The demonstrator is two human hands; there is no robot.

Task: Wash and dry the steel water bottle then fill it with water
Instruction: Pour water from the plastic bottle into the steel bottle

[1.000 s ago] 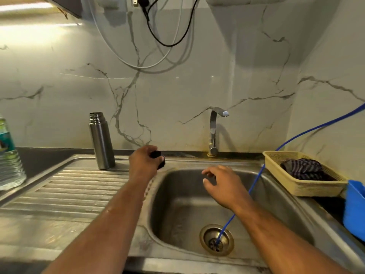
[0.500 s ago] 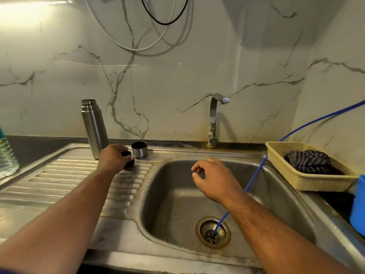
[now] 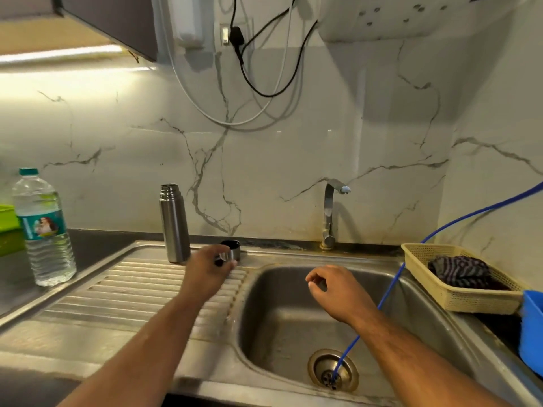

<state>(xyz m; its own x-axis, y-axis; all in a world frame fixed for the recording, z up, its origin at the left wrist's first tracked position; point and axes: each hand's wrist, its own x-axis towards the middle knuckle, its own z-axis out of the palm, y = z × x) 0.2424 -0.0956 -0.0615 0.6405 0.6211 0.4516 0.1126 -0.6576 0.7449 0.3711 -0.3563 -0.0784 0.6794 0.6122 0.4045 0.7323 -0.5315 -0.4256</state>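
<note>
The steel water bottle (image 3: pixel 174 224) stands upright and uncapped at the back of the drainboard (image 3: pixel 123 292). Its steel cap (image 3: pixel 233 250) sits just right of it, mouth up. My left hand (image 3: pixel 205 271) is low in front of the cap, fingers curled round a small black stopper (image 3: pixel 219 262); the hand is blurred. My right hand (image 3: pixel 332 289) hovers over the sink basin (image 3: pixel 282 324), fingers loosely curled and holding nothing. The tap (image 3: pixel 330 212) at the back of the sink shows no running water.
A plastic water bottle (image 3: pixel 44 230) stands at the far left beside a green box (image 3: pixel 7 230). A blue tube (image 3: pixel 382 304) runs from the right wall into the drain (image 3: pixel 333 370). A yellow basket (image 3: pixel 458 299) holds a striped cloth (image 3: pixel 461 270); a blue container (image 3: pixel 531 333) sits beside it.
My left hand carried the black stopper from the sink's back rim left to the drainboard beside the steel cap. My right hand stayed over the basin. The view tilted up.
</note>
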